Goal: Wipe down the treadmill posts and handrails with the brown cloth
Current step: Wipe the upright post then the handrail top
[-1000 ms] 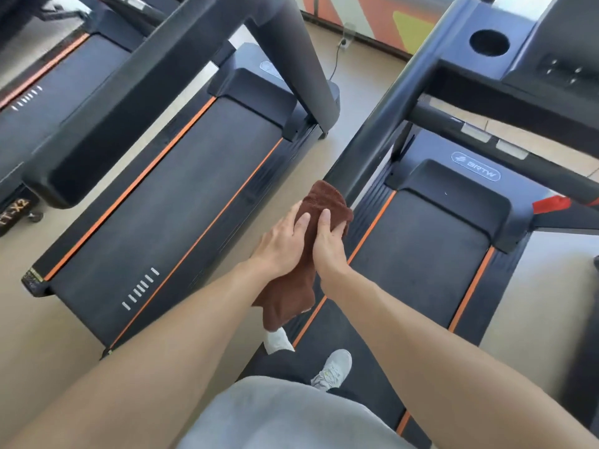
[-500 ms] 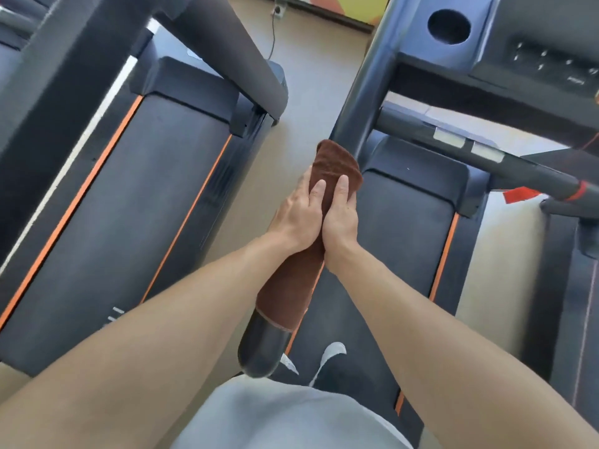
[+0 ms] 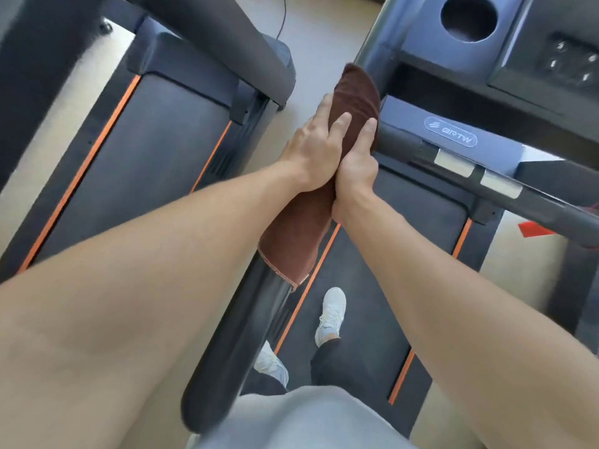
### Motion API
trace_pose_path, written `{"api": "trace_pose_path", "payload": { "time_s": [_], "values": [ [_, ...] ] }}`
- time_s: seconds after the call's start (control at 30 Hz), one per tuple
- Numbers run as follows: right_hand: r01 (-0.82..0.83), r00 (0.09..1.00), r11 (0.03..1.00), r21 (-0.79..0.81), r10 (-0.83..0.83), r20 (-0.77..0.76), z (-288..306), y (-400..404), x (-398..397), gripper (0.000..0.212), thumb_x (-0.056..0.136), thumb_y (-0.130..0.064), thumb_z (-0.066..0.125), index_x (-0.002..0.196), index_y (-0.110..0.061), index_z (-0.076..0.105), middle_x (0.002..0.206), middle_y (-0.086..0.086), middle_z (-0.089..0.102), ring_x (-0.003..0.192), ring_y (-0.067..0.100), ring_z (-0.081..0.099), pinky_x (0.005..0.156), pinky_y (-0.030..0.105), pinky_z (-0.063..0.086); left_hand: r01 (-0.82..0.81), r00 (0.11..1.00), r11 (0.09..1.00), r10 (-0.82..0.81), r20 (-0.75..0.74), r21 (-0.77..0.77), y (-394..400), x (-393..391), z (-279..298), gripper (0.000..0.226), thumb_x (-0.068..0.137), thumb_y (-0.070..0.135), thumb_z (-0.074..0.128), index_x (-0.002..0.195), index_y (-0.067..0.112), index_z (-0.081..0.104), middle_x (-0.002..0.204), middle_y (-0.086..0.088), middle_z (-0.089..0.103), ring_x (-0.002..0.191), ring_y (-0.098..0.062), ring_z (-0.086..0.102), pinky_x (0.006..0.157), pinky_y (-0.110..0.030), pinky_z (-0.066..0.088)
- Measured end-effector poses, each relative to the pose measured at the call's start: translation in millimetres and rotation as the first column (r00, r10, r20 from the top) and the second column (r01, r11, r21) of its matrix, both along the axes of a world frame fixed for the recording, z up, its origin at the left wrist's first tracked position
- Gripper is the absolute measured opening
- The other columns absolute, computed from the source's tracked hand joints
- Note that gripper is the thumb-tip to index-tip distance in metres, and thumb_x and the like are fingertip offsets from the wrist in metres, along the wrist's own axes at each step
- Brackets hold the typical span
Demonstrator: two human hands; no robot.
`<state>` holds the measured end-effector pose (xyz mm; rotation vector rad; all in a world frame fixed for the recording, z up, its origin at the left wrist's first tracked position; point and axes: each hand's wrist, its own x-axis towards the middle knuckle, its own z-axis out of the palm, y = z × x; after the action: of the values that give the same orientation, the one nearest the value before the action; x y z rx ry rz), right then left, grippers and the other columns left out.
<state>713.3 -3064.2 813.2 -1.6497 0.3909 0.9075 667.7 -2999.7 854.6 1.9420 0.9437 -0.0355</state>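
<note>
The brown cloth is wrapped around the left handrail of the black treadmill I stand on, near where the rail meets the console post. My left hand presses the cloth from the left side. My right hand grips it from the right, fingers over the top. The cloth's loose end hangs along the rail below my hands. The rail's rounded end shows bare near my waist.
A crossbar with silver pads runs right from the cloth. The console with a cup holder is above. A second treadmill stands to the left across a strip of beige floor. My white shoes are on the belt.
Both hands have slid the cloth up the handrail toward the console post, leaving more of the rail's lower end bare. The camera has tipped downward and closer.
</note>
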Motion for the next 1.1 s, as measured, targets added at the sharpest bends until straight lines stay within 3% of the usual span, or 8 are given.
{"api": "trace_pose_path", "payload": {
  "time_s": [0.07, 0.2, 0.33, 0.5, 0.6, 0.73, 0.87, 1.1],
  "values": [
    [0.009, 1.0, 0.999, -0.046, -0.008, 0.021, -5.8, 1.9, -5.5, 0.106, 0.066, -0.098, 0.036, 0.141, -0.027, 0.058, 0.129, -0.004, 0.068, 0.119, 0.022, 0.064, 0.107, 0.045, 0.05, -0.02, 1.0, 1.0, 0.02, 0.004, -0.019, 0.7, -3.0, 0.2, 0.058, 0.108, 0.047, 0.032, 0.163, 0.029, 0.019, 0.163, 0.001, 0.036, 0.148, -0.02, 0.035, 0.121, -0.034, 0.023],
    [-0.013, 1.0, 0.998, 0.061, 0.013, 0.006, 6.5, -3.6, -8.5, 0.094, 0.078, -0.092, 0.041, 0.141, -0.026, 0.059, 0.125, -0.002, 0.07, 0.113, 0.024, 0.066, 0.104, 0.046, 0.053, -0.04, 0.999, 0.999, 0.04, 0.01, 0.007, -5.0, -5.5, 4.4, 0.057, 0.11, 0.043, 0.031, 0.163, 0.026, 0.019, 0.166, 0.001, 0.03, 0.151, -0.018, 0.029, 0.118, -0.026, 0.018],
    [-0.04, 0.997, 0.995, 0.089, 0.034, 0.07, 11.0, -14.9, -21.8, 0.085, 0.085, -0.087, 0.04, 0.151, -0.033, 0.048, 0.136, -0.003, 0.065, 0.119, 0.023, 0.063, 0.107, 0.047, 0.051, -0.034, 0.999, 0.997, 0.037, -0.04, 0.064, -14.0, -20.8, 3.7, 0.058, 0.109, 0.049, 0.025, 0.163, 0.03, 0.014, 0.166, -0.002, 0.03, 0.15, -0.024, 0.032, 0.12, -0.035, 0.021],
    [-0.071, 0.988, 0.995, 0.07, 0.06, 0.143, 19.0, -38.4, -80.5, 0.066, 0.103, -0.068, 0.035, 0.16, -0.036, 0.03, 0.154, -0.001, 0.049, 0.135, 0.022, 0.051, 0.106, 0.035, 0.042, -0.06, 0.998, 0.998, 0.06, -0.035, 0.014, -37.5, -83.8, 0.5, 0.059, 0.109, 0.05, 0.027, 0.163, 0.029, 0.016, 0.167, 0.001, 0.029, 0.152, -0.023, 0.028, 0.123, -0.036, 0.018],
    [-0.083, 0.986, 0.996, 0.038, 0.076, 0.151, 21.0, -56.6, -123.5, 0.066, 0.102, -0.069, 0.034, 0.162, -0.04, 0.024, 0.155, -0.002, 0.048, 0.135, 0.024, 0.05, 0.098, 0.034, 0.04, -0.062, 0.997, 0.998, 0.061, -0.035, -0.019, -55.8, -130.3, -1.8, 0.058, 0.109, 0.051, 0.027, 0.162, 0.031, 0.02, 0.165, 0.002, 0.034, 0.15, -0.023, 0.032, 0.122, -0.038, 0.022],
    [-0.066, 0.974, 0.997, 0.038, 0.056, 0.22, 16.5, -76.8, -178.2, 0.066, 0.101, -0.068, 0.039, 0.16, -0.041, 0.026, 0.152, -0.007, 0.05, 0.136, 0.02, 0.05, 0.11, 0.036, 0.041, -0.082, 0.996, 0.995, 0.08, -0.033, -0.06, -75.6, -185.4, -7.7, 0.058, 0.108, 0.052, 0.028, 0.162, 0.029, 0.024, 0.164, 0.001, 0.035, 0.15, -0.023, 0.032, 0.123, -0.037, 0.021],
    [-0.092, 0.975, 0.995, 0.024, 0.085, 0.206, 15.5, -96.3, -228.5, 0.069, 0.101, -0.07, 0.039, 0.161, -0.043, 0.021, 0.158, -0.009, 0.043, 0.141, 0.02, 0.045, 0.112, 0.037, 0.039, -0.095, 0.995, 0.99, 0.096, -0.001, -0.106, -95.6, -236.4, -7.4, 0.056, 0.109, 0.048, 0.03, 0.161, 0.026, 0.027, 0.164, 0.002, 0.035, 0.151, -0.02, 0.03, 0.122, -0.031, 0.019],
    [-0.076, 0.981, 0.997, 0.02, 0.071, 0.178, 18.2, -123.9, -294.1, 0.063, 0.104, -0.066, 0.036, 0.161, -0.043, 0.023, 0.154, -0.009, 0.048, 0.136, 0.019, 0.049, 0.099, 0.029, 0.036, -0.077, 0.994, 0.986, 0.087, 0.064, -0.146, -119.5, -301.6, -15.9, 0.056, 0.109, 0.047, 0.033, 0.161, 0.028, 0.026, 0.164, 0.005, 0.034, 0.151, -0.017, 0.03, 0.123, -0.031, 0.018]
  ]
}}
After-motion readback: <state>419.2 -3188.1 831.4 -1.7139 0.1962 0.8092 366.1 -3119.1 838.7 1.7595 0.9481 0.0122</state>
